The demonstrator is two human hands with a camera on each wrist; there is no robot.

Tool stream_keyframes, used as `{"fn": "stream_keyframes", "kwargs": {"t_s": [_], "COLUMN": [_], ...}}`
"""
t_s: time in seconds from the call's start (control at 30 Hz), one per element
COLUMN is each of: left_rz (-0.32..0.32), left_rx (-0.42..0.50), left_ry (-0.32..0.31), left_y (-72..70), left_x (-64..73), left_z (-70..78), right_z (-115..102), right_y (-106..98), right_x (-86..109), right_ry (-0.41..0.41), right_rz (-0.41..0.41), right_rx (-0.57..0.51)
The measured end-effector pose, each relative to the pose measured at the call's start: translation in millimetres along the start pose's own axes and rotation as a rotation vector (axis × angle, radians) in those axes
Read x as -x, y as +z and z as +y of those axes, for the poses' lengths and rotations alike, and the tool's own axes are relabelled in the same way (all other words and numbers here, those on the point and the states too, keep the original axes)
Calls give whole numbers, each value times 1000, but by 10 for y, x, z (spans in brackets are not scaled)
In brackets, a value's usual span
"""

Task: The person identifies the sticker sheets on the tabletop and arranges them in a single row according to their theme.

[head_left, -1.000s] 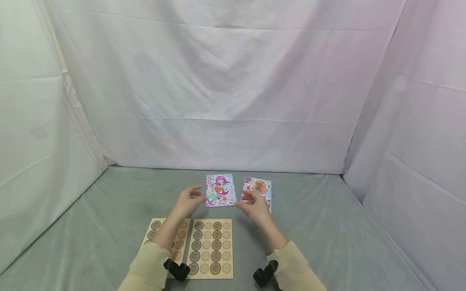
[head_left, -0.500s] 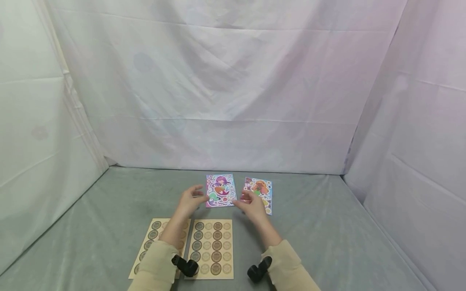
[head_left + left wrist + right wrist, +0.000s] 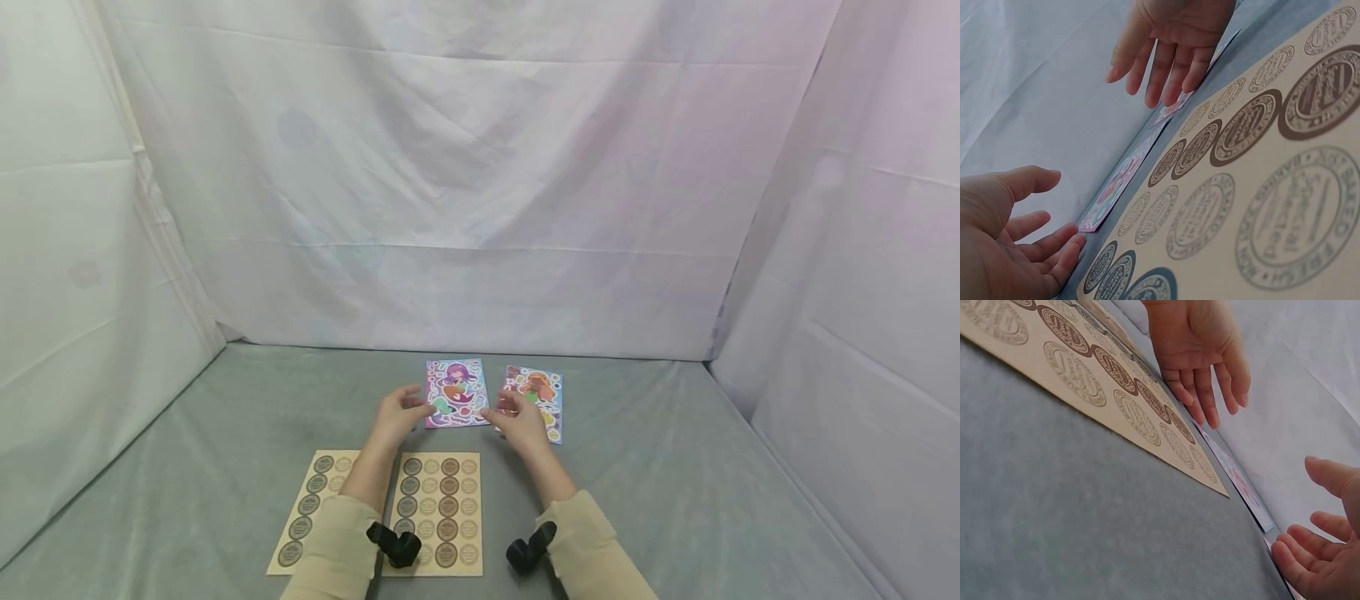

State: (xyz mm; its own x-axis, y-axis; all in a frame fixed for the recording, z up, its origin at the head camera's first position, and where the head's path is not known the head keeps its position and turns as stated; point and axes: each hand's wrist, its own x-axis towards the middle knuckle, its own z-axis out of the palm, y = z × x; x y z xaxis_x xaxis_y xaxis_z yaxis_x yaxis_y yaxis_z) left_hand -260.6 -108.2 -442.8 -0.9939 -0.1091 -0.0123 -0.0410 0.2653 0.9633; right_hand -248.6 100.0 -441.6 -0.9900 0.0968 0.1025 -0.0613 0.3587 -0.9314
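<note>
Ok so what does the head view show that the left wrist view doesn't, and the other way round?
Only the head view shows the beige sleeves, the black wrist cameras and a pair of tan label sheets; the left wrist view has just one of those sheets.

Only the left wrist view shows readable lettering, such as "Special Selected" on a round label.

Both show the left hand, the right hand, the mermaid sticker sheet, another cartoon sticker sheet and white cloth backdrop.
</note>
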Motion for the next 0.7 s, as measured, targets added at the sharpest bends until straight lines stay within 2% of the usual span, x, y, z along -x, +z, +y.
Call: {"fn": "stream_keyframes", "kwargs": {"t_s": [0.43,0.7], "left_rz": [17,8], "left_rx": [-2,-52], "left_ry": [26,55], "left_y": [56,65], "left_x": [31,47], "left_z": [-9,-9], "right_z": [58,84], "right_y": [49,70], "right_x": [-27,-33], "right_ry": [-8,-13], "right_rz": [-20,-46], "right_rx": [28,34]}}
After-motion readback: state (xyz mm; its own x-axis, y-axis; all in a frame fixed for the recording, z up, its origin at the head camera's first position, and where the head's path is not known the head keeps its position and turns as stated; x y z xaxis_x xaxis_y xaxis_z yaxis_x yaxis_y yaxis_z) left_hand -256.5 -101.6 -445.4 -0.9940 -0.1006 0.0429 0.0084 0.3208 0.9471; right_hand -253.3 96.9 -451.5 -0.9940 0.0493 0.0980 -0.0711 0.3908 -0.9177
